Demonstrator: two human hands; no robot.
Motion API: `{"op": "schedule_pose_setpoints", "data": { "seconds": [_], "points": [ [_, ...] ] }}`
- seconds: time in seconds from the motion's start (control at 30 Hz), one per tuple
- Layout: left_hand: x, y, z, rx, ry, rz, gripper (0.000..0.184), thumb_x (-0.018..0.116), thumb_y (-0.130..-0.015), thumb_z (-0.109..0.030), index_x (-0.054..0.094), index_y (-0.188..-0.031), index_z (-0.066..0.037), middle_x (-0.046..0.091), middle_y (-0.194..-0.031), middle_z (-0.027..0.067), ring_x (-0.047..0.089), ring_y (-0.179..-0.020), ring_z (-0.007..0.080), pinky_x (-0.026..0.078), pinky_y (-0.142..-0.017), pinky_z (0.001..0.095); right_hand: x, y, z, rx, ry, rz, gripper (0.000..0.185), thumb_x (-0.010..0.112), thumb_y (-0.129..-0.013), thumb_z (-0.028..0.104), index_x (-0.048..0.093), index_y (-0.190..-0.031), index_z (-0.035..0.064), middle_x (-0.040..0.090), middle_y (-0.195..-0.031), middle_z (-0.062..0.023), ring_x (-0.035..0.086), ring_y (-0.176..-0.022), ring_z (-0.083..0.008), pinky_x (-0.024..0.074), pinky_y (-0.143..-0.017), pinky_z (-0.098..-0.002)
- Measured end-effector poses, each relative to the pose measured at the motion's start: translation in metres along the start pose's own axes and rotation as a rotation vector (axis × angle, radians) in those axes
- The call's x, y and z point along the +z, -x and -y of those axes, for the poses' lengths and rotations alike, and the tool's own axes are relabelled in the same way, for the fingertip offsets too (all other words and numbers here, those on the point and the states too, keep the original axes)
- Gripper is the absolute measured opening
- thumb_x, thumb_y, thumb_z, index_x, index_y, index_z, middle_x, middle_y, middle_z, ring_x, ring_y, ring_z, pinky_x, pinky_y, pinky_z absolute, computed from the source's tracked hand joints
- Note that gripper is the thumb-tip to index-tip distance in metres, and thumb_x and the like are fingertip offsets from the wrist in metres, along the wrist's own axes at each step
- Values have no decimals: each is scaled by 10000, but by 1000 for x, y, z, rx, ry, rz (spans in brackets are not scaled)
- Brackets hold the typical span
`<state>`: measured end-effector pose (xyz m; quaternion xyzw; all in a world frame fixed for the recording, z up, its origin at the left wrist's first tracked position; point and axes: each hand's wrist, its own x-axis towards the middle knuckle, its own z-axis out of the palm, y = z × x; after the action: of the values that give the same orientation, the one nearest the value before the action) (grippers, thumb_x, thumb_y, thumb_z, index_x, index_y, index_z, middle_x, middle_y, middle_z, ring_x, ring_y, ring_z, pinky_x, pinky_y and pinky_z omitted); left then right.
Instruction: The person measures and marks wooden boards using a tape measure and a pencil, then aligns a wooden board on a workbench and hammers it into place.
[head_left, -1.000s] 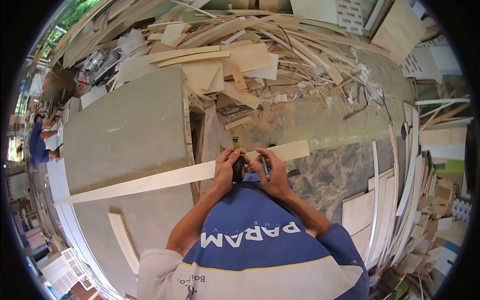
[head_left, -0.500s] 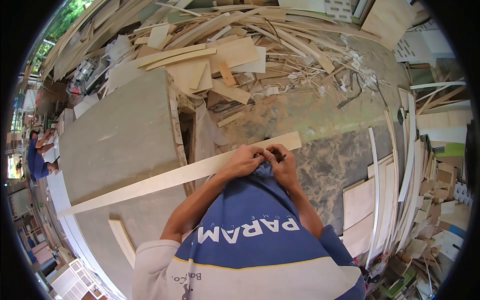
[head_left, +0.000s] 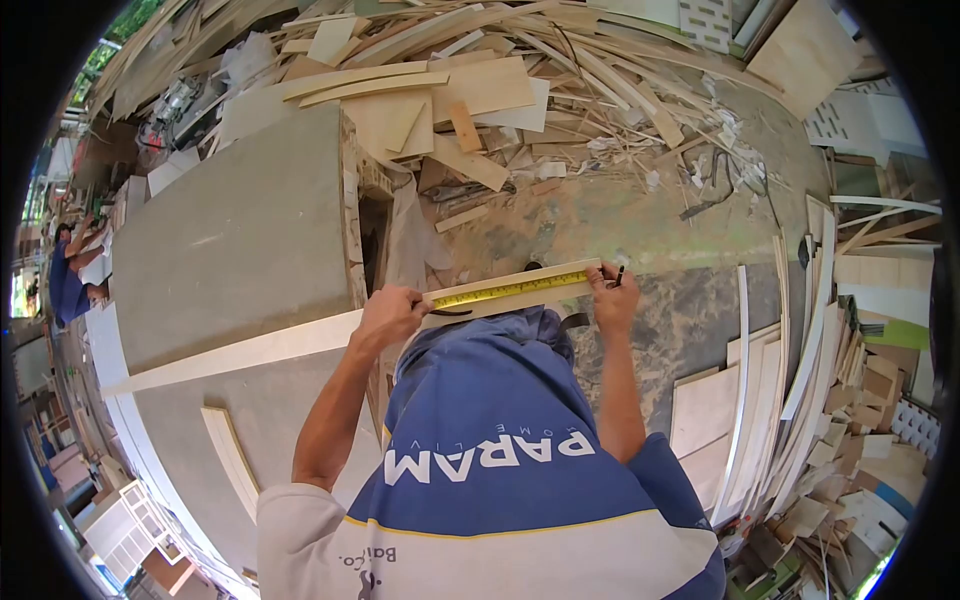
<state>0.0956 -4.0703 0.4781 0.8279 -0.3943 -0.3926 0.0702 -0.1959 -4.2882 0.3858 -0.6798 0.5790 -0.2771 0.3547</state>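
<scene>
A yellow tape measure (head_left: 510, 289) is stretched along a long pale wooden strip (head_left: 240, 350), near the strip's right end. My left hand (head_left: 392, 315) is closed round the tape's left end, hiding whatever case is there; a dark strap hangs beside it. At the right end of the strip, my right hand (head_left: 613, 293) pinches the tape's other end. A thin dark stick, perhaps a pencil (head_left: 619, 275), pokes up from the fingers of that hand. The strip runs left across grey-topped boards, with its right part just in front of my blue and white shirt.
Grey boards (head_left: 230, 220) form a work surface at left, with a short wooden piece (head_left: 230, 455) on it. Offcuts (head_left: 600, 90) are heaped on the floor ahead. Long strips and panels (head_left: 755, 400) lean at right. Another person (head_left: 72, 275) is at far left.
My hands were together at my shirt front. They have moved apart, left and right, and the yellow tape now spans between them along the strip.
</scene>
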Motion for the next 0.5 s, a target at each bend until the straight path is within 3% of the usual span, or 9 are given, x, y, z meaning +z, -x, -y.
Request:
{"op": "schedule_pose_setpoints", "data": {
  "seconds": [0.33, 0.5],
  "points": [
    [2, -5, 0, -30, -68, -27, 328, 645, -853, -349, 740, -929, -44, 669, -768, 227, 654, -748, 381, 512, -718, 435, 2, 3, 28, 21, -55, -82, 273, 789, -812, 204, 697, -953, -11, 645, -787, -16, 444, -631, -78, 395, -572, -242],
    [-7, -10, -8, -39, -169, 67, 362, 607, -832, -367, 737, -932, -44, 667, -769, 236, 656, -739, 391, 515, -699, 454, 4, 1, 25, 2, -93, -97, 253, 774, -829, 206, 696, -936, -9, 640, -773, -8, 434, -625, -70, 378, -558, -243]
  ]
}}
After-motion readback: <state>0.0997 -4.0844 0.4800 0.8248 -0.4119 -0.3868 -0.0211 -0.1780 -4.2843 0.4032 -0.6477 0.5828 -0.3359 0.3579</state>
